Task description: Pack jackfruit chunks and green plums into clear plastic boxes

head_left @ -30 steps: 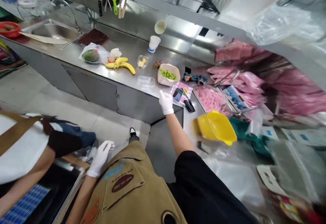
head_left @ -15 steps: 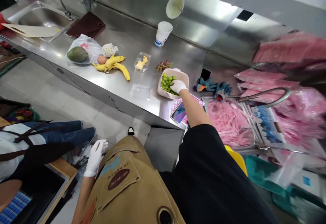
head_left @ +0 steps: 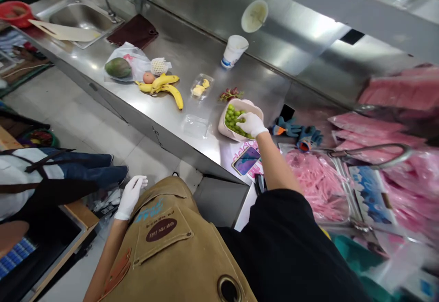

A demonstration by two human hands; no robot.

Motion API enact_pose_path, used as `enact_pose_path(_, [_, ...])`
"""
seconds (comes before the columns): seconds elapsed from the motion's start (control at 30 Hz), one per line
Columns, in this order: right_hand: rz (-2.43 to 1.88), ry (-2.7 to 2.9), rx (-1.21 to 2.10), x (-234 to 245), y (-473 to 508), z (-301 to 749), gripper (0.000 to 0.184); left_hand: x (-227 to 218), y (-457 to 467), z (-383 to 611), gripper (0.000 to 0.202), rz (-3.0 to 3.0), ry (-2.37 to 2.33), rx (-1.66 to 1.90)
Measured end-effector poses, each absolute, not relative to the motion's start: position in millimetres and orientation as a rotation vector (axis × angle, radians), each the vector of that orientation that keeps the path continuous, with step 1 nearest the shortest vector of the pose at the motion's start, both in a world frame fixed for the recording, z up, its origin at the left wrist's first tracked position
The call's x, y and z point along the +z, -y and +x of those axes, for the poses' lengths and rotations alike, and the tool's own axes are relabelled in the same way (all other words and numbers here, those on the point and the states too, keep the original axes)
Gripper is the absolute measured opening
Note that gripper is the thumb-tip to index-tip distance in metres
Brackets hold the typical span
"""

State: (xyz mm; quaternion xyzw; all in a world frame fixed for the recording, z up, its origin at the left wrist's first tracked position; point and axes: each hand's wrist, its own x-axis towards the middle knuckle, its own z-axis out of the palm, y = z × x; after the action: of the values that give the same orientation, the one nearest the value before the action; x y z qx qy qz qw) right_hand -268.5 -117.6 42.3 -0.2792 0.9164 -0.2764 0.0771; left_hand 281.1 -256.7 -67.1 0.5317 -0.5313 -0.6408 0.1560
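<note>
Green grapes (head_left: 232,115) fill a pale pink container (head_left: 224,132) on the steel counter. My right hand (head_left: 252,123), in a white glove, reaches into it with fingers bent and closed on the grapes; how many lie between the fingertips is hidden. Behind the container lies a small bunch of red grapes (head_left: 230,94). A clear tray (head_left: 202,86) with yellow fruit pieces and a clear plastic lid (head_left: 196,126) are to its left. My left hand (head_left: 129,197), also gloved, hangs beside my brown apron (head_left: 171,256), fingers stretched out and holding nothing.
Bananas (head_left: 171,92), a round reddish fruit (head_left: 148,78), a net-wrapped fruit (head_left: 159,66) and a large green fruit (head_left: 118,67) lie further left. A phone (head_left: 246,160) lies near the counter edge. Blue gloves (head_left: 308,138) and pink packing strips (head_left: 318,183) are right. Another person's legs (head_left: 92,171) show at left.
The view has shifted, so the counter items appear further right. My right hand stays in the grape container, its fingers slightly drawn back and more bent. My left hand still hangs.
</note>
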Motion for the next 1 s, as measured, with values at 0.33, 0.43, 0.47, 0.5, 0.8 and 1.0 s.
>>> enact_pose_path(0.33, [-1.52,-1.324,-1.344,112.6,272.3,-33.1,0.048,-45.5,242.4,303.7,0.056,1.464,1.238,-1.642])
enact_pose_path(0.43, [-1.444,-0.894,-1.253,114.4,313.0,57.1,0.044,-41.0,227.0,335.7,0.054,1.463,1.092,-1.584])
enact_pose_path(0.47, [-1.417,-0.776,-1.209,113.1,321.1,86.8,0.043,-41.3,219.4,350.6,0.053,1.476,1.033,-1.539])
enact_pose_path(0.5, [-1.397,-0.675,-1.163,111.5,326.4,115.9,0.041,-42.6,210.5,367.1,0.051,1.488,0.96,-1.489])
enact_pose_path(0.8, [-1.359,-0.41,-0.752,102.2,314.5,353.4,0.039,-83.1,159.7,540.1,0.057,1.444,0.44,-1.237])
enact_pose_path(1.0, [-1.483,-0.454,-0.532,74.2,306.7,508.9,0.047,-103.3,152.8,650.3,0.053,1.353,0.285,-1.177])
